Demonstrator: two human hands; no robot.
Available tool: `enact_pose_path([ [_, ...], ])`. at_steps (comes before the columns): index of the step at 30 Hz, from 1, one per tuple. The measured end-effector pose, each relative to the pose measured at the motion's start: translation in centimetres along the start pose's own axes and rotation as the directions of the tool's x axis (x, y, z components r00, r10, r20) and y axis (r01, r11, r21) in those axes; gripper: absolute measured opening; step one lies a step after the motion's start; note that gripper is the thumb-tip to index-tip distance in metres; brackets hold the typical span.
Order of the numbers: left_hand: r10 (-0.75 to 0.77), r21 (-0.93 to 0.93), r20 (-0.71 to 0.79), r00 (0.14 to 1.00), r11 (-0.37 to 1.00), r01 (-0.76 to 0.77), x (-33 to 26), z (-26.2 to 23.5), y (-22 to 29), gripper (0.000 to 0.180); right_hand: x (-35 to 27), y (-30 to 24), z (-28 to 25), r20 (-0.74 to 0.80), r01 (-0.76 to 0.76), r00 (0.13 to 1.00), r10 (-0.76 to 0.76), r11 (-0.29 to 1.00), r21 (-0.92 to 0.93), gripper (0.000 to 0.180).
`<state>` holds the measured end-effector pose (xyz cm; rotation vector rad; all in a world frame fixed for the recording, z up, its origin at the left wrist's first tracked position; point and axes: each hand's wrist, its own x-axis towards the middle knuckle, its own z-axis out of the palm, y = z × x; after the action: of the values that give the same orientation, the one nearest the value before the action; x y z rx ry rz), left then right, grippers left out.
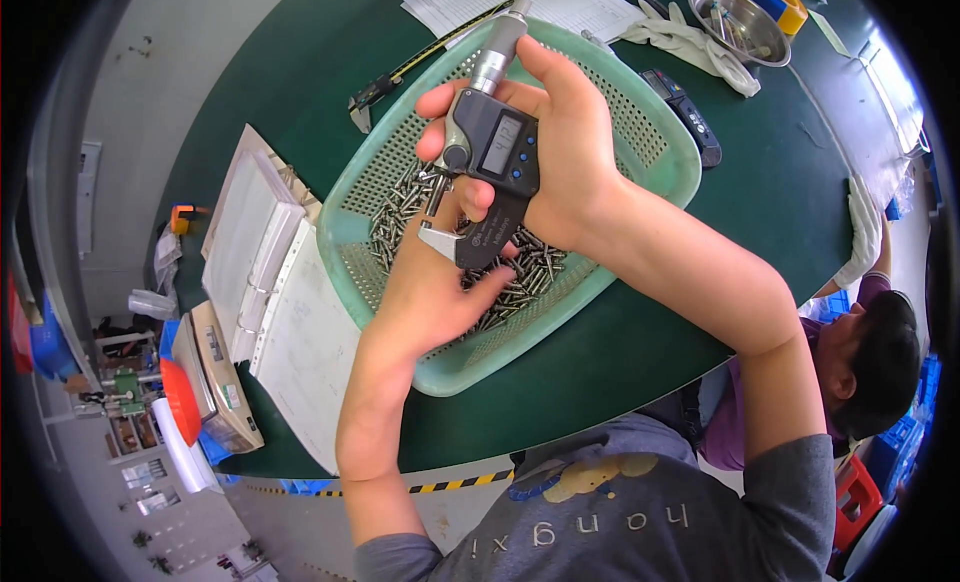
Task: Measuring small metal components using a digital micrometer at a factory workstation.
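My right hand (pixel 570 132) is closed around a digital micrometer (pixel 503 147) with a dark frame, a small display and blue buttons. The micrometer is tilted, its thimble pointing up and away, over a green perforated plastic basket (pixel 450 377). Inside lies a heap of small metal pins (pixel 535 272). My left hand (pixel 425 292) reaches into the basket just below the micrometer's jaws, its thumb extended over the pins. Most of its fingers are hidden behind the micrometer, so whether they hold a pin does not show.
A caliper (pixel 375 92) and paper sheets (pixel 570 7) lie beyond the basket. White gloves (pixel 700 52), a metal bowl (pixel 740 27) and a black device (pixel 685 117) are at far right. An open ring binder (pixel 265 252) sits left. Another person (pixel 870 362) is at right.
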<state>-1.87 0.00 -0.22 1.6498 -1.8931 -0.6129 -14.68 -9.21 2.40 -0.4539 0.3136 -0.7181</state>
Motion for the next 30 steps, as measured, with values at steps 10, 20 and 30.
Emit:
enact_pose_path([
  [10, 0.182, 0.203, 0.218, 0.959, 0.952, -0.228, 0.2, 1.0, 0.3, 0.015, -0.1, 0.2, -0.2, -0.019, -0.017, 1.000, 0.017, 0.999, -0.034, 0.061],
  [20, 0.297, 0.272, 0.202, 0.933, 0.898, -0.345, 0.7, -0.1, 1.0, 0.016, 0.0, -0.1, 0.3, -0.024, -0.036, 0.999, 0.035, 0.998, -0.049, 0.061],
  [30, 0.226, -0.058, -0.540, 0.811, 0.951, -0.304, -0.4, -1.2, -0.6, 0.015, -0.4, -0.1, 0.2, -0.024, -0.046, 0.999, 0.045, 0.998, -0.047, 0.062],
])
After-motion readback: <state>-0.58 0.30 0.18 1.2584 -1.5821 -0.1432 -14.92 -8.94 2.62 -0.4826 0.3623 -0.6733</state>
